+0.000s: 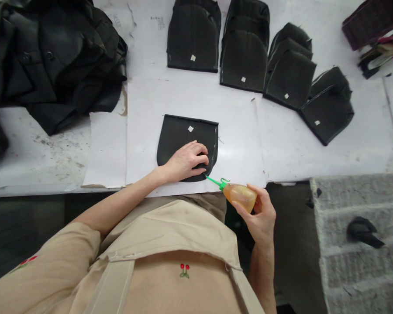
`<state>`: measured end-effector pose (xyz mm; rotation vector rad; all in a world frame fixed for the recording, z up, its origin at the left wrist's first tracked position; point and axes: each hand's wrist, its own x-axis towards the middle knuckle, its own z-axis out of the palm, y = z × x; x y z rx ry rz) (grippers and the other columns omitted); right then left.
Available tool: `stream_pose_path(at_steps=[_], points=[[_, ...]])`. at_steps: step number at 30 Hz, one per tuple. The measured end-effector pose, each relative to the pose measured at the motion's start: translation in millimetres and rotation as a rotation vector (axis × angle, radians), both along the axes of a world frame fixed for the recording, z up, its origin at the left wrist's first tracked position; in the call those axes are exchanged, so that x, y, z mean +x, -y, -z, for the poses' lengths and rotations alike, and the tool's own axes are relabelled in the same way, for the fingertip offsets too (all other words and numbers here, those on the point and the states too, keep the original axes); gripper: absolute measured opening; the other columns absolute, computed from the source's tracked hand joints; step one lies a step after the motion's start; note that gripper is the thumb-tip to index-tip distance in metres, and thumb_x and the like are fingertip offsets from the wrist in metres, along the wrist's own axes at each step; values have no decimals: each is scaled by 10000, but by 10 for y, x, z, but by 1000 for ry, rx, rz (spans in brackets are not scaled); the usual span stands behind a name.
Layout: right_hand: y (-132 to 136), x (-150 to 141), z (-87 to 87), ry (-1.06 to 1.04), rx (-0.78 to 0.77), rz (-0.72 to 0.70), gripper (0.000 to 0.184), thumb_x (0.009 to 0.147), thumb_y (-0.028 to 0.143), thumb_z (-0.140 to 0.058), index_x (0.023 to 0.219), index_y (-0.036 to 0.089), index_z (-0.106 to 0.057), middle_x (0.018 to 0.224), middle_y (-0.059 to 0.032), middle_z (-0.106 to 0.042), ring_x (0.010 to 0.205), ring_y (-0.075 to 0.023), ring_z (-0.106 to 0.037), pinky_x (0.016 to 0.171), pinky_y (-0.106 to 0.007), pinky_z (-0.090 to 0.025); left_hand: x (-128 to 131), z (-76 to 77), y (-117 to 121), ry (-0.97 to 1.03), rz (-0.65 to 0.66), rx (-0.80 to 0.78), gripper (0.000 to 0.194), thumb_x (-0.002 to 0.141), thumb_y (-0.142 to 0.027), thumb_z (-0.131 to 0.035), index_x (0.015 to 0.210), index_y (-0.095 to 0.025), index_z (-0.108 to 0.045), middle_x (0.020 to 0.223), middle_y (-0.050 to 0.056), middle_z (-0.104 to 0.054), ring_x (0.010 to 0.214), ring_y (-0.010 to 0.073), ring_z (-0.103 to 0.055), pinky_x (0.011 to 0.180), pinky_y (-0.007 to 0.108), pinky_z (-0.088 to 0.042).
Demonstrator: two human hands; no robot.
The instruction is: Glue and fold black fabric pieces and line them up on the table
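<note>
A black rounded fabric piece (178,135) with a small white tag lies flat on white paper (236,139) in front of me. My left hand (186,160) rests on its lower part, fingers curled and pressing the fabric down. My right hand (260,213) grips a small squeeze bottle (239,195) of amber liquid with a green nozzle. The nozzle tip touches the piece's lower right edge, just beside my left fingers.
Several stacks of similar black pieces (194,37) line the back of the table, running to the right (327,107). A heap of black garments (52,56) fills the back left. A grey rough-textured surface (360,244) with a dark object sits at the right, below the table edge.
</note>
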<state>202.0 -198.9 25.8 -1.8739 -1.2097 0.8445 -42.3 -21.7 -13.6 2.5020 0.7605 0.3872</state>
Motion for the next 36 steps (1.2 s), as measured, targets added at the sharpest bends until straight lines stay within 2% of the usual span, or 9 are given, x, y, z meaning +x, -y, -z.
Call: stream_pose_path(at_steps=[5,9,11,15,18,21,23,31,36], points=[[11,23,-8,-52,-37,33,559,709,419,-863,1193,251,-638,1128,-58,-654,959,-246,-673,807,-376,-590,-75,-74,-133,-26,130,-44,181,932,-328,-645,1057,-210,-701,1256,113,-597,1200,266,-563,1101,460,-423],[35,56,-21,-179,-43,135,565,669,404,-881,1166,250,-660,1090,-45,-682,946,-244,-686,807,-367,-595,-136,-119,-239,-34,195,-97,215,928,-363,-661,1094,-235,-711,1288,104,-592,1210,257,-567,1051,391,-455],[34,48,-11,-251,-29,210,561,668,402,-872,1161,241,-659,1060,-45,-694,907,-236,-691,755,-348,-596,-133,-102,-261,-23,196,-104,224,923,-373,-671,1099,-243,-717,1295,99,-597,1226,261,-561,1047,383,-450],[-4,-5,4,-353,28,335,541,722,438,-804,1180,218,-619,1013,-62,-690,779,-209,-680,530,-257,-532,-40,-23,-254,-20,134,-57,262,905,-404,-693,1113,-246,-723,1291,100,-611,1247,287,-546,1050,423,-413],[-16,-34,-7,-260,120,403,545,725,418,-807,1190,220,-605,1069,-63,-671,837,-215,-684,588,-277,-566,64,26,-236,-45,56,9,298,915,-453,-675,1129,-249,-713,1290,101,-614,1258,295,-532,1032,437,-381],[25,-48,-8,-115,151,370,569,694,377,-854,1188,226,-616,1157,-70,-649,967,-248,-685,800,-381,-609,140,53,-221,-39,-2,52,330,921,-492,-656,1136,-246,-704,1291,106,-614,1251,295,-529,1010,436,-360],[63,-63,11,-72,140,317,570,696,375,-861,1191,228,-620,1173,-75,-639,1014,-264,-677,866,-418,-602,163,65,-212,-29,-21,65,341,921,-502,-652,1143,-248,-701,1285,106,-616,1243,295,-529,1002,437,-352],[49,-137,150,58,169,236,545,733,382,-849,1202,227,-617,1152,-75,-617,1059,-262,-646,903,-420,-577,170,83,-202,-18,-32,68,340,928,-505,-640,1139,-246,-702,1277,106,-621,1236,293,-527,1003,439,-340],[35,-131,160,136,180,188,545,748,404,-835,1214,233,-609,1125,-77,-616,1046,-263,-640,883,-422,-576,174,81,-193,-19,-38,63,340,929,-503,-638,1147,-248,-696,1276,104,-621,1242,296,-522,1012,446,-336]])
